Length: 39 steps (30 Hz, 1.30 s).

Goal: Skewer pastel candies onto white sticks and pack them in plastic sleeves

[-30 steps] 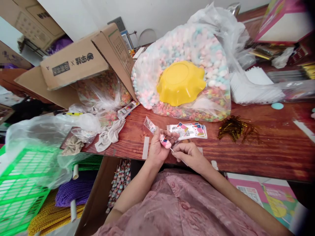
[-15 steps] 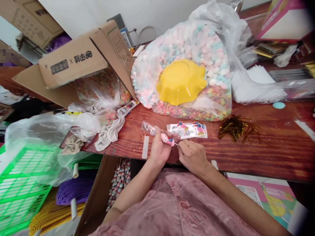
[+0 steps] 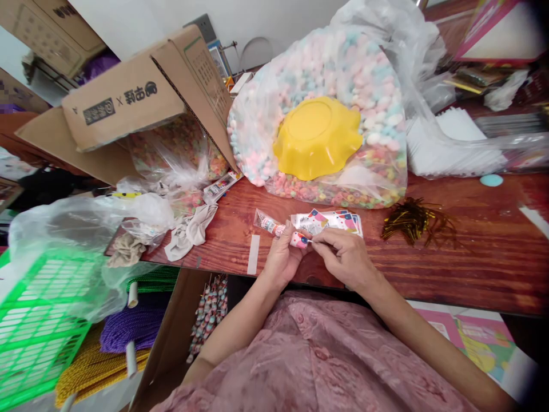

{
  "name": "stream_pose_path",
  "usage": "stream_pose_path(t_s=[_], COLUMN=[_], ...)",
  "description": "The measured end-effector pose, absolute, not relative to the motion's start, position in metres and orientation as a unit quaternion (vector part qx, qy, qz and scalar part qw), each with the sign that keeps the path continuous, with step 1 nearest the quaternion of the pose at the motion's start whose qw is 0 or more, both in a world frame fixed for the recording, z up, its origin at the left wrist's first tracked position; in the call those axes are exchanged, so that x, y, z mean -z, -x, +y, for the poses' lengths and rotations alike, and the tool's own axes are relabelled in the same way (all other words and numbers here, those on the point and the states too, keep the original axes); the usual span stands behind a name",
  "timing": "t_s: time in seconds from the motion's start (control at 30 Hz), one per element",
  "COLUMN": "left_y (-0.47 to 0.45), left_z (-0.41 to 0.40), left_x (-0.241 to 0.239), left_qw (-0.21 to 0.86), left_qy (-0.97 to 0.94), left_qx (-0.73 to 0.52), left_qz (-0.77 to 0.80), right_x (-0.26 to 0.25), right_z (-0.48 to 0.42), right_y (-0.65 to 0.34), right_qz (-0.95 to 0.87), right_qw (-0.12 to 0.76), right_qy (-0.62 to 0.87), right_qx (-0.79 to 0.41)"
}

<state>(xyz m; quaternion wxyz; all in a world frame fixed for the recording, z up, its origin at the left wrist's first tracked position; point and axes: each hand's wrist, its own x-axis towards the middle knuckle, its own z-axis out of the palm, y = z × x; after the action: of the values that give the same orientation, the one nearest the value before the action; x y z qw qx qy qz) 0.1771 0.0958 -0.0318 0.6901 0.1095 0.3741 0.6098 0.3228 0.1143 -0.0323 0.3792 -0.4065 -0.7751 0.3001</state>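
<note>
My left hand [image 3: 282, 258] is closed around a wrapped candy skewer [image 3: 299, 240], its thumb along the side. The skewer has a pink, white and blue printed band near its right end, and a clear wrapper [image 3: 266, 222] sticks out to the upper left. My right hand [image 3: 348, 257] is closed in a pinch at the right end, where a thin white stick [image 3: 309, 241] comes out; the exact grip is partly hidden by the fingers. Just behind my hands lie flat printed labels [image 3: 326, 221] in a small pile. Left of my left hand is a white strip [image 3: 253, 254].
Behind lies a big clear bag of pastel candies [image 3: 377, 103] with a yellow wavy bowl [image 3: 317, 134] upside down on it. Gold twist ties [image 3: 407, 220] lie right. A cardboard box [image 3: 141, 123] stands left, a green basket [image 3: 38, 326] and coloured cords [image 3: 132, 329] lower left.
My right hand has opened out from a tighter curl to a fingertip pinch on the stick. The skewer and both hands have shifted slightly right; the view has also moved a little.
</note>
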Motion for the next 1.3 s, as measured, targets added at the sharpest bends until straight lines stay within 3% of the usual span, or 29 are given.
stream_pose_path(t_s=[0.23, 0.37, 0.47, 0.53, 0.6, 0.67, 0.7, 0.8, 0.9, 1.03, 1.1, 1.23, 1.3], left_y=[-0.2, -0.197, -0.178, -0.163, -0.149, -0.138, -0.135, -0.13, -0.136, -0.153, -0.159, -0.156, -0.152], left_z=[0.096, 0.084, 0.064, 0.053, 0.052, 0.061, 0.067, 0.082, 0.082, 0.074, 0.076, 0.088, 0.091], left_x=[0.032, 0.027, 0.007, -0.015, -0.037, -0.054, -0.059, -0.056, -0.035, -0.008, -0.001, 0.0, -0.001], left_qw=[0.681, 0.703, 0.722, 0.641, 0.467, 0.326, 0.308, 0.449, 0.602, 0.607, 0.591, 0.54, 0.516], left_qy=[-0.061, -0.144, -0.329, -0.491, -0.635, -0.706, -0.721, -0.685, -0.532, -0.383, -0.327, -0.246, -0.248], left_qx=[-0.624, -0.587, -0.457, -0.378, -0.369, -0.369, -0.357, -0.307, -0.337, -0.477, -0.55, -0.654, -0.673], left_qz=[0.378, 0.375, 0.403, 0.453, 0.492, 0.509, 0.507, 0.485, 0.492, 0.507, 0.492, 0.469, 0.468], right_x=[0.035, 0.037, 0.034, 0.027, 0.015, 0.001, -0.007, -0.029, -0.043, -0.05, -0.049, -0.036, -0.023], right_z=[0.105, 0.107, 0.116, 0.124, 0.131, 0.136, 0.137, 0.138, 0.139, 0.149, 0.154, 0.154, 0.144], right_y=[-0.305, -0.306, -0.324, -0.335, -0.342, -0.342, -0.34, -0.332, -0.326, -0.316, -0.311, -0.303, -0.297], right_qz=[-0.826, -0.78, -0.745, -0.755, -0.785, -0.821, -0.836, -0.872, -0.885, -0.888, -0.868, -0.701, -0.654], right_qw=[0.392, 0.452, 0.46, 0.431, 0.396, 0.364, 0.348, 0.301, 0.263, 0.236, 0.281, 0.511, 0.533], right_qy=[0.391, 0.392, 0.378, 0.353, 0.313, 0.26, 0.237, 0.206, 0.211, 0.209, 0.224, 0.318, 0.349], right_qx=[-0.101, -0.183, -0.3, -0.346, -0.359, -0.355, -0.35, -0.328, -0.322, -0.334, -0.344, -0.383, -0.409])
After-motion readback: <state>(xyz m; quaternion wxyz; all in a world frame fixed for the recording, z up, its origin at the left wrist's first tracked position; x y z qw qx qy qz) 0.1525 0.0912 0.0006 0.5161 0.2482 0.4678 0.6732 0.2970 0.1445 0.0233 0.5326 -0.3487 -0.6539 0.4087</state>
